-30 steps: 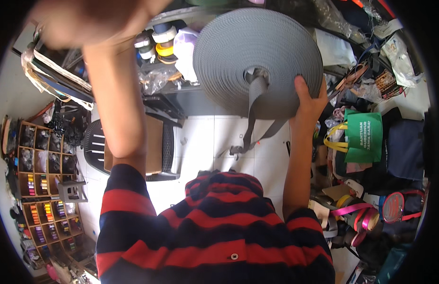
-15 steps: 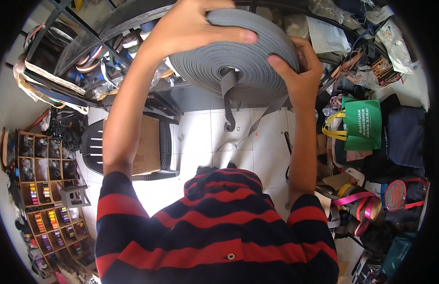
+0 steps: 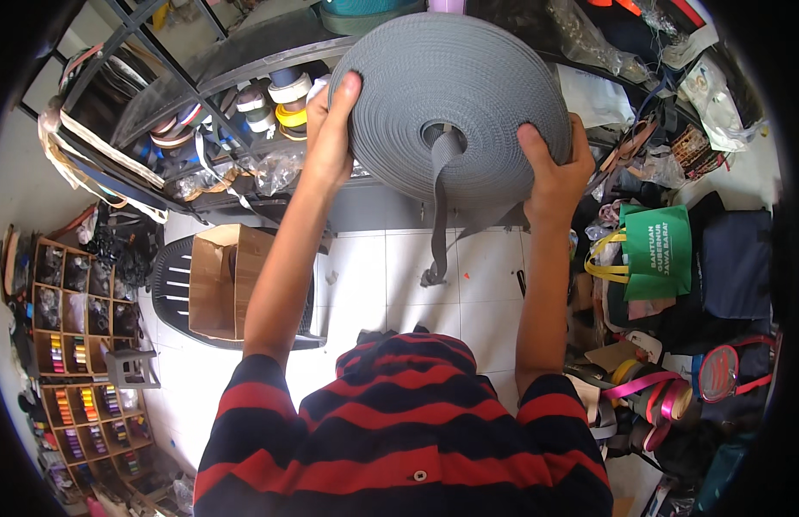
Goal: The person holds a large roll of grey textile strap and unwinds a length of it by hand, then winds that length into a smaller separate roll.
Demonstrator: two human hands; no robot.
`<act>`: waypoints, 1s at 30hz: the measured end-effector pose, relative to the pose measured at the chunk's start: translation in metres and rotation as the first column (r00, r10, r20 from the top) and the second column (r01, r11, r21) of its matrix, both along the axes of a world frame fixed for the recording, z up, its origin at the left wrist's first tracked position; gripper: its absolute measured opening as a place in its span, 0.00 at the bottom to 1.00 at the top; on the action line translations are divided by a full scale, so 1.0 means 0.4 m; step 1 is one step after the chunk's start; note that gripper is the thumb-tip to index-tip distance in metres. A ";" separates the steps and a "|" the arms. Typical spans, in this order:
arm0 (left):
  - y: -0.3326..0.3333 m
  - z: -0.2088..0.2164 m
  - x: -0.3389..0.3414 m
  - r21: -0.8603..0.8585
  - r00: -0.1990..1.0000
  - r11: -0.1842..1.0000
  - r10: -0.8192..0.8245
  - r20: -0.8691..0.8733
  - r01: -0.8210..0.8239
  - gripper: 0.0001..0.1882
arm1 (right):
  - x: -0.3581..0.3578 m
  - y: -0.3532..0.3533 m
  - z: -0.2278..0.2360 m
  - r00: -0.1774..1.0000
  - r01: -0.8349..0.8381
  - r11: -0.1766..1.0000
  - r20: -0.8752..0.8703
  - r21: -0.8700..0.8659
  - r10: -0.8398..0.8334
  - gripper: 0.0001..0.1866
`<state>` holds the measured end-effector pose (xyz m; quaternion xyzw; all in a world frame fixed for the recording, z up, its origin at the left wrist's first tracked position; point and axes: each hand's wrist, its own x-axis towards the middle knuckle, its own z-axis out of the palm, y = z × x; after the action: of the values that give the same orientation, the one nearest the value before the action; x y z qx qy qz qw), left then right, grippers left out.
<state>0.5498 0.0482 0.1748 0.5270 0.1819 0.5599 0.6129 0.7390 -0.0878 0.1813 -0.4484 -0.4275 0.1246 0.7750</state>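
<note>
A large roll of grey webbing strap [image 3: 399,95] is held up in front of me, its flat coiled side facing me. My left hand [image 3: 332,129] grips its left edge, thumb on the near face and fingers behind. On the right edge, my right hand [image 3: 555,164] grips it the same way, its fingers partly hidden by the roll. From the hole in the middle hangs a loose strap end [image 3: 440,215], curled at its tip. Another length trails below the roll's lower right side.
Shelves with strap rolls [image 3: 289,103] stand behind. A black chair [image 3: 171,284] carries an open cardboard box [image 3: 214,289] at left, near a wooden rack of thread spools [image 3: 87,401]. A green bag [image 3: 660,250] and ribbon rolls [image 3: 654,396] lie piled at right.
My left hand has shifted from the roll's top down to its left edge. The roll now faces me more squarely, and its hanging strap end sits lower in view.
</note>
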 end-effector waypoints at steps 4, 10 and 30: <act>-0.017 -0.051 0.010 -0.159 0.996 0.985 -0.060 0.059 0.069 0.31 | 0.013 -0.011 0.045 0.980 0.018 0.995 0.198 -0.094 0.001 0.21; -0.009 -0.099 -0.008 -0.100 0.993 0.988 -0.120 -0.001 0.119 0.35 | 0.023 -0.015 0.065 0.951 0.026 0.982 0.309 -0.188 0.034 0.20; -0.034 0.137 -0.070 0.318 0.955 0.942 0.184 -0.233 -0.104 0.31 | -0.137 0.064 -0.169 0.570 -0.271 0.946 -0.762 0.178 0.307 0.39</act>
<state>0.5218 0.0344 0.2298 0.6682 0.2111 0.5510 0.4532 0.6843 -0.0624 0.1137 -0.2575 -0.1181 0.4223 0.8611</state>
